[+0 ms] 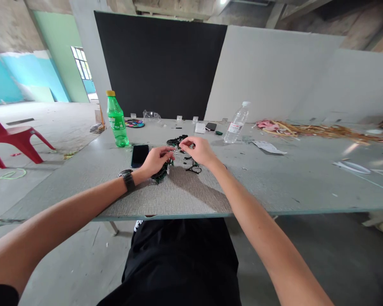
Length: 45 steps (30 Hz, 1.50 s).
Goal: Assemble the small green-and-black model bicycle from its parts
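My left hand [155, 161], a dark watch [127, 180] on its wrist, rests over a bundle of black and green cords [161, 173] on the table. Its thumb and fingers curl towards small silvery pieces [176, 149]. From the right, my right hand [198, 149] reaches in with thumb and forefinger pinched just beside those pieces. What either hand grips is too small to make out. More black cord [194, 169], partly looped, lies below my right hand. Behind the fingertips is another dark cord pile [178, 140].
Left of my hands are a phone [140, 155] and a green soda bottle [117, 123]. A clear water bottle [237, 123] stands at the right, near a paper sheet [269, 147]. Tan strips [319, 131] lie along the back right. The table's front edge [185, 216] is before my lap.
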Available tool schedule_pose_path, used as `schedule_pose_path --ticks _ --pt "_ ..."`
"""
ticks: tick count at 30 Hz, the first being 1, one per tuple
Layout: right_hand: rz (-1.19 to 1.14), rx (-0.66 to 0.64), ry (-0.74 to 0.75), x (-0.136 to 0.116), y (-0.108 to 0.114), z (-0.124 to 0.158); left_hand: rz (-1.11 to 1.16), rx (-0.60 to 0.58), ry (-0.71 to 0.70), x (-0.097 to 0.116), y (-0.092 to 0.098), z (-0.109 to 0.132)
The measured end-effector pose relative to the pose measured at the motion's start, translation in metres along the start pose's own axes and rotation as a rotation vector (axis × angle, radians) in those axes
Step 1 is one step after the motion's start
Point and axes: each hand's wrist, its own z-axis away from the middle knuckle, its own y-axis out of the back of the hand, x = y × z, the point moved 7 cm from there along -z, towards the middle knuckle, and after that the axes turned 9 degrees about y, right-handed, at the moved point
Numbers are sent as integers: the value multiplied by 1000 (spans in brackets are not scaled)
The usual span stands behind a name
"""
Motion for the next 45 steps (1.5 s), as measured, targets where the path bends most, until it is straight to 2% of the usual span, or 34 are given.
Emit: schedule_pose_path --ticks 9,17,34,40,45 --pt "40 -7 46 -2 0 0 -14 -43 -18 5 -4 2" --pt "1 -125 76 -4 -5 0 133 -21 68 -4 -1 -1" --pt "117 56 74 3 11 -2 125 -31 50 -2 -2 0" --pt "126 -62 31 6 3 -1 55 -59 -15 4 -5 2" --pt "128 -58 19 7 3 -1 -21 -59 -34 8 -5 4"
